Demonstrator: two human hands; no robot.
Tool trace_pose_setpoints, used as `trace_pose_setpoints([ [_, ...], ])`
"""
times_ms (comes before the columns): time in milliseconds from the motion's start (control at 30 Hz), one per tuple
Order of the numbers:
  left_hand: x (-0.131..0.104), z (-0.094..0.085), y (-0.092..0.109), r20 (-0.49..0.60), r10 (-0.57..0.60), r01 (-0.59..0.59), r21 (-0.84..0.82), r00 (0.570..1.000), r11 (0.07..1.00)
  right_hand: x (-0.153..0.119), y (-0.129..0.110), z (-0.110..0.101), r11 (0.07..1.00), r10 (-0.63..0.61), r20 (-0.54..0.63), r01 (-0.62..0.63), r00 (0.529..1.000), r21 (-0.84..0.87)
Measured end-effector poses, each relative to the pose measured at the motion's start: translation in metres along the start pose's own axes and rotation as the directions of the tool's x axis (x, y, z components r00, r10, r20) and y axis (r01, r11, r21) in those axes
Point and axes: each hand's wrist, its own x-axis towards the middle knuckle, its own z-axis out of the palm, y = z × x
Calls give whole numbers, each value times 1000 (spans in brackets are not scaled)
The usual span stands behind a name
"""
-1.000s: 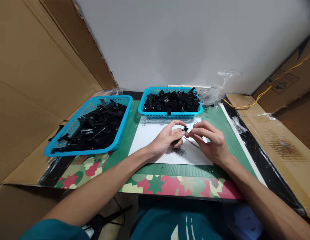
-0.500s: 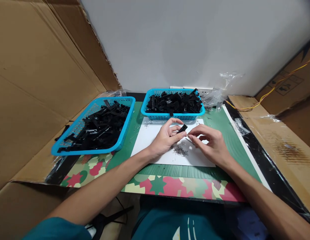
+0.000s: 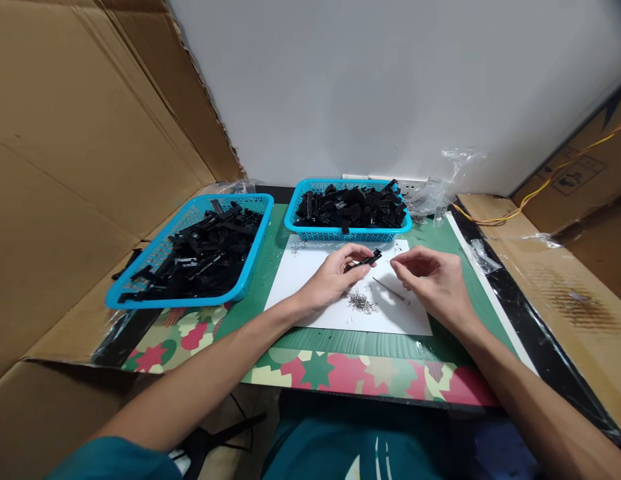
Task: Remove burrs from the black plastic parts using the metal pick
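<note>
My left hand (image 3: 335,275) is closed around a small black plastic part (image 3: 373,259), whose far end sticks out past the fingertips. To the right of it, my right hand (image 3: 433,277) has thumb and forefinger pinched together above the paper; whatever they hold, if anything, is too small to make out. A heap of tiny metal pieces, perhaps springs (image 3: 361,302), lies on the white paper (image 3: 310,267) below the left hand. A thin metal rod (image 3: 391,291) rests on the paper between the heap and my right hand.
Two blue baskets (image 3: 240,287) (image 3: 347,235) full of black plastic parts stand at the left and the back. Crumpled clear plastic (image 3: 430,197) lies at the back right. Cardboard (image 3: 90,147) walls the left side; yellow wires (image 3: 530,193) run over cardboard at the right.
My right hand has moved right, away from the black part, and the metal rod beneath it now shows. In my left hand the part has tipped to a flatter angle.
</note>
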Motion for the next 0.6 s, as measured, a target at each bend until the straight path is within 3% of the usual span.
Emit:
trace_pose_setpoints([
  [133,-1,-4,-2,98,52,-61,86,994,994,7,9,-5,992,127,55,-126,990,-33],
  [300,-3,-5,1,-8,59,-51,384,998,922,12,17,-8,981,170,68,-163,983,-103],
  [400,-5,-4,3,-27,131,-97,531,991,842,11,15,-7,977,166,62,-156,984,-145],
  [600,-6,-1,0,28,175,-159,571,984,805,12,10,0,953,197,101,-167,975,-253],
])
